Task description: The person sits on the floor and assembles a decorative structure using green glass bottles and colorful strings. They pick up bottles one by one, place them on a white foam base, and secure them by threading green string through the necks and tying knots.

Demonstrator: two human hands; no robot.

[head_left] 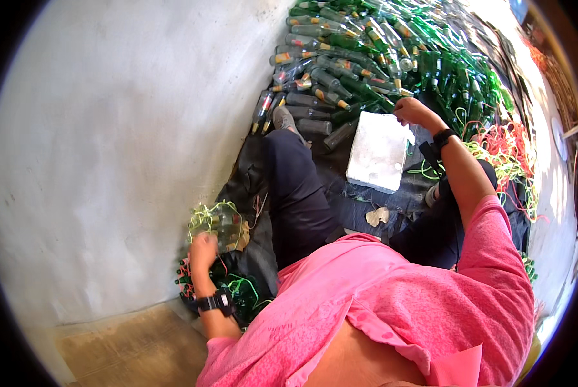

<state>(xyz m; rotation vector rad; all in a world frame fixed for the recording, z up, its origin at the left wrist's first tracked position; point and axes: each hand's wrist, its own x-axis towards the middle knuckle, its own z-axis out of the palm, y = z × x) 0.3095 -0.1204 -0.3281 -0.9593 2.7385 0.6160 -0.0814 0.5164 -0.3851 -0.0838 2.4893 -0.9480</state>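
Observation:
My left hand (pixel 203 253) is at the near edge of a bundle of clear glass bottles (pixel 225 222) by the wall. Yellow-green plastic string (pixel 202 216) loops around that bundle. The left fingers look curled closed, though what they grip is hidden. Out to the front right, my right hand (pixel 413 111) is over the far right corner of a white foam block (pixel 377 151), beside the near edge of a large bottle pile (pixel 340 68). Its fingers are bent together, and anything in them is too small to make out.
Red and yellow-green strings (pixel 505 148) lie tangled at the right. Green bottles (pixel 240 300) with string around them stand behind my left hand. A dry leaf (pixel 377 216) lies on the black sheet (pixel 350 200) between my legs. The pale wall (pixel 121 148) borders the left.

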